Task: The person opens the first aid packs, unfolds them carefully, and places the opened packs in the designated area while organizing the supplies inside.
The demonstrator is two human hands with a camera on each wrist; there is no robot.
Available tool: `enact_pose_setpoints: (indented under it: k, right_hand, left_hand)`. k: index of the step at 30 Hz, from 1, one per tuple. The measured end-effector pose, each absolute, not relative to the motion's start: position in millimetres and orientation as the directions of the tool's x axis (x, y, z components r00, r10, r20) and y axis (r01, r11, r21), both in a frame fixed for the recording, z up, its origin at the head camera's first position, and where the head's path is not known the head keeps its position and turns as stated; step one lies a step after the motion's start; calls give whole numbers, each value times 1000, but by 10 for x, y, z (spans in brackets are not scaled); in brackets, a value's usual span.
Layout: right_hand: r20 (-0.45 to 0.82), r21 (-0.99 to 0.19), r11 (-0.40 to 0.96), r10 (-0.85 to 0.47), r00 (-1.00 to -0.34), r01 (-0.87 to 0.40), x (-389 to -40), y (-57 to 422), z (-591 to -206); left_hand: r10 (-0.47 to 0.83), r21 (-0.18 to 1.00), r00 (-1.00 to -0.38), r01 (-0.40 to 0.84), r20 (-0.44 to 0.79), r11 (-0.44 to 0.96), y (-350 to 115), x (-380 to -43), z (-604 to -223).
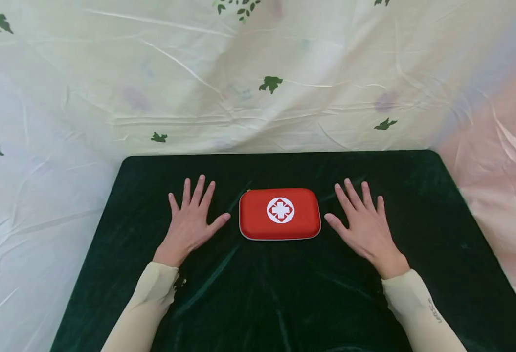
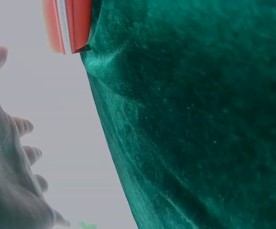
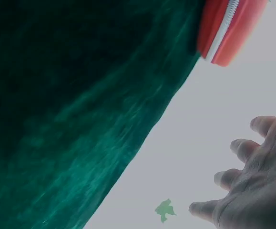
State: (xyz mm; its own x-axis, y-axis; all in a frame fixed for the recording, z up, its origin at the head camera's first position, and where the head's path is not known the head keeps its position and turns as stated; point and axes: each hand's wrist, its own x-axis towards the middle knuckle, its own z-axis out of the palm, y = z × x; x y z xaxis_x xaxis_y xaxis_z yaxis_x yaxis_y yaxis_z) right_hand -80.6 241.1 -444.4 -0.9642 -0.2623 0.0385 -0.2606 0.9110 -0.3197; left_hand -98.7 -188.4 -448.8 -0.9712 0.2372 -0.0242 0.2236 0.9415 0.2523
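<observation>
A red zippered first-aid case [image 1: 255,215] with a white cross emblem lies closed on the dark green cloth, between the two hands. To its left, my left hand [image 1: 189,222] has its fingers spread and straight, the thumb pointing at the case but apart from it. On the other side my right hand [image 1: 365,230] is spread the same way, its thumb tip a little short of the case's right edge. Both hands hold nothing. In the wrist views the white zipper [image 2: 63,24] runs along the side of the case, and the right hand [image 3: 261,176] appears with fingers extended.
Dark green velvet-like cloth [image 1: 222,303] covers the table, with soft creases. Behind and beside the table hangs pale fabric [image 1: 222,73] printed with green leaf shapes. The table's far edge runs just beyond the fingertips.
</observation>
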Motion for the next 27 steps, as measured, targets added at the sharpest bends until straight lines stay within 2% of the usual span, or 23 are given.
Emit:
enact_pose_setpoints:
  k: [12, 27]
  right_hand:
    - [24, -361, 882, -317, -948, -304, -820, 2082, -4427]
    - [-15, -325, 864, -412, -911, -385, -959, 1751, -4532]
  left_hand:
    - [276, 403, -961, 239, -33, 883, -1883, -1076, -4531]
    - [347, 453, -937, 290, -47, 843, -1909, -1232, -4583]
